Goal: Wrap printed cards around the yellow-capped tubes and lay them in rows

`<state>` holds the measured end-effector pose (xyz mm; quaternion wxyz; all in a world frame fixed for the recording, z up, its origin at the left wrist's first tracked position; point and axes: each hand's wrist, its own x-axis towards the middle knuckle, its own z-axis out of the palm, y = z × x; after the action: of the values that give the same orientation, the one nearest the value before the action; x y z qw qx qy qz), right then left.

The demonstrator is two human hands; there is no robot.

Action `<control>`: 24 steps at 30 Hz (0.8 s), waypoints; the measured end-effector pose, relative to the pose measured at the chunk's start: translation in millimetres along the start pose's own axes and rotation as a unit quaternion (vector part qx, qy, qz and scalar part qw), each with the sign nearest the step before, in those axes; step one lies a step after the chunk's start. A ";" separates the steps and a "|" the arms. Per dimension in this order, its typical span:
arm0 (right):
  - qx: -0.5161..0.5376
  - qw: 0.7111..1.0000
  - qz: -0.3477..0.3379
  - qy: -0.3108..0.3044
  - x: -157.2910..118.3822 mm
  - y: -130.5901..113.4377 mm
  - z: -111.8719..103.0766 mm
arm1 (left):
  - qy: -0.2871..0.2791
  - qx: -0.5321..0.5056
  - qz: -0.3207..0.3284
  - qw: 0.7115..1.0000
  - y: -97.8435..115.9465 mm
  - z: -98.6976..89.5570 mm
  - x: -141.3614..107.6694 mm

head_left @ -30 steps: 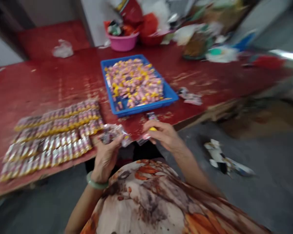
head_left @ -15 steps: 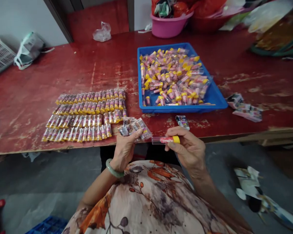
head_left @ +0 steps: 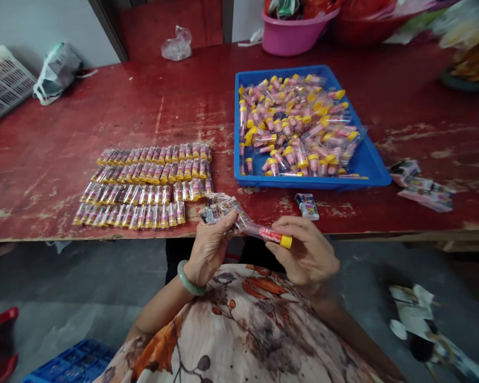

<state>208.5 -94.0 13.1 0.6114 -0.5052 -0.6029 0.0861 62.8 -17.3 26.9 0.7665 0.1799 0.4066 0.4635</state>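
My left hand (head_left: 211,242) pinches a small fan of printed plastic packets (head_left: 219,208) just over the table's front edge. Between the fingers and thumb of my right hand (head_left: 305,247) is a clear tube with a yellow cap (head_left: 286,242) and red-pink contents. The tube's clear end points left and meets the packets; whether it has gone inside one I cannot tell. Left of my hands lie several rows of wrapped yellow-capped tubes (head_left: 147,186). Beyond my right hand stands a blue tray (head_left: 311,183) heaped with loose yellow-capped tubes (head_left: 295,127).
One packet bundle (head_left: 307,206) lies before the tray, and more packets (head_left: 423,186) lie to its right on the red table (head_left: 104,111). A pink basin (head_left: 299,34), a crumpled clear bag (head_left: 178,45) and a white crate (head_left: 8,85) are at the back.
My right hand has brought the tube against the packets in my left hand, tilting its capped end downward. The whole view has shifted slightly.
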 end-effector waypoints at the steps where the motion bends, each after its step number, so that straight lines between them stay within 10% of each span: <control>1: -0.042 0.998 -0.033 0.014 -0.7 -0.8 2.5 | 0.000 -0.005 -0.004 1.000 0.8 0.3 -0.8; 13: -0.247 0.948 -0.191 0.064 -10.6 4.9 36.6 | -0.041 0.004 0.012 0.999 1.0 -7.5 -3.1; 21: -0.028 0.988 -0.091 -0.123 7.3 7.1 33.7 | -0.034 0.000 -0.008 0.999 11.3 -11.7 -4.0; 24: 0.003 0.994 -0.055 -0.095 8.5 8.0 30.8 | -0.041 0.017 -0.021 0.999 16.0 -12.0 -7.0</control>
<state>189.3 -68.2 5.5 0.5566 -0.4592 -0.6848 0.1019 42.6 -16.4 33.3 0.7891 0.2035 0.3864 0.4321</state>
